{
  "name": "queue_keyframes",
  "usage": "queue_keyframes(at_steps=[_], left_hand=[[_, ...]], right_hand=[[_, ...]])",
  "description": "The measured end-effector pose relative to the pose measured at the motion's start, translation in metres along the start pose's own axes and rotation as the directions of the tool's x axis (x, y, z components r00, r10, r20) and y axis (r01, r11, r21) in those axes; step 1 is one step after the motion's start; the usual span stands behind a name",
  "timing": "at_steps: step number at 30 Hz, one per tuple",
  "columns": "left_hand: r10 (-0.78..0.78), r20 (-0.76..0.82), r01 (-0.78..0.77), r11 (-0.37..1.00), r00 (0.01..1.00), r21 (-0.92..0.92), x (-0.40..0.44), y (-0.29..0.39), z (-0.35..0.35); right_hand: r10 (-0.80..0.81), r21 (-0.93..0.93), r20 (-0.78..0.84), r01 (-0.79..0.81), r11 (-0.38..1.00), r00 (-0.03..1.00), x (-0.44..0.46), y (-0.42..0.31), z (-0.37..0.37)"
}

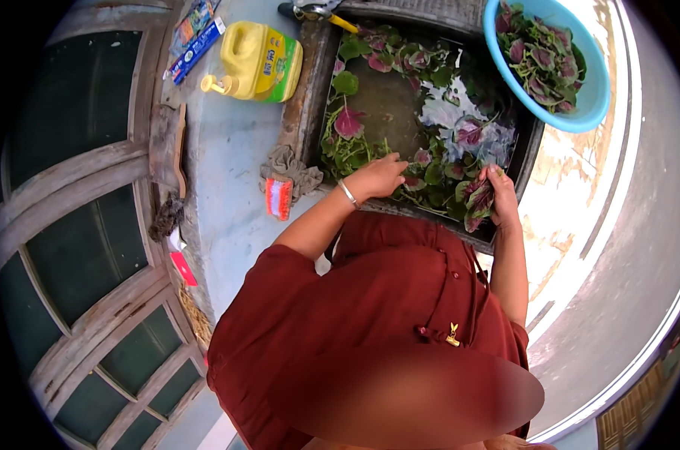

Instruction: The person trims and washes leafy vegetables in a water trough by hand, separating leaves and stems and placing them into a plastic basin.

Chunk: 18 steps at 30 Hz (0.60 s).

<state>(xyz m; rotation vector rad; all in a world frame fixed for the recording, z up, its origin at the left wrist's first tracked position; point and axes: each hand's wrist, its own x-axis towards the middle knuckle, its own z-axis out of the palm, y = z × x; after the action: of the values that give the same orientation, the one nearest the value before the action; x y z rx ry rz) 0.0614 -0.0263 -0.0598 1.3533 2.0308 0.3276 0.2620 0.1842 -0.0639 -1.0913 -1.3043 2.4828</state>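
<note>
A dark-rimmed sink holds water with red and green leafy stems floating round its sides. My left hand, with a silver bangle at the wrist, reaches over the near edge among the leaves; its fingers point right and their tips are partly lost in the greens. At the near right corner my right hand is closed on a bunch of purple-green leaves. A light blue basin with more of these leaves rests at the sink's far right corner.
Left of the sink stand a yellow jug with a pump and a blue box. A grey rag and an orange-and-white brush lie near the left rim. A yellow-handled tool sits at the far edge.
</note>
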Motion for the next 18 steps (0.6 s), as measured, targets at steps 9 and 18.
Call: queue_keyframes(at_steps=[9, 18], left_hand=[[-0.350, -0.444, 0.383, 0.924, 0.825, -0.018, 0.021, -0.073, -0.048], [-0.488, -0.504, 0.547, 0.836, 0.713, -0.036, 0.051, -0.124, -0.038]], right_hand=[[0.120, 0.355, -0.071, -0.087, 0.931, 0.990, -0.023, 0.005, -0.021], [0.059, 0.426, -0.049, -0.033, 0.904, 0.997, -0.028, 0.009, -0.023]])
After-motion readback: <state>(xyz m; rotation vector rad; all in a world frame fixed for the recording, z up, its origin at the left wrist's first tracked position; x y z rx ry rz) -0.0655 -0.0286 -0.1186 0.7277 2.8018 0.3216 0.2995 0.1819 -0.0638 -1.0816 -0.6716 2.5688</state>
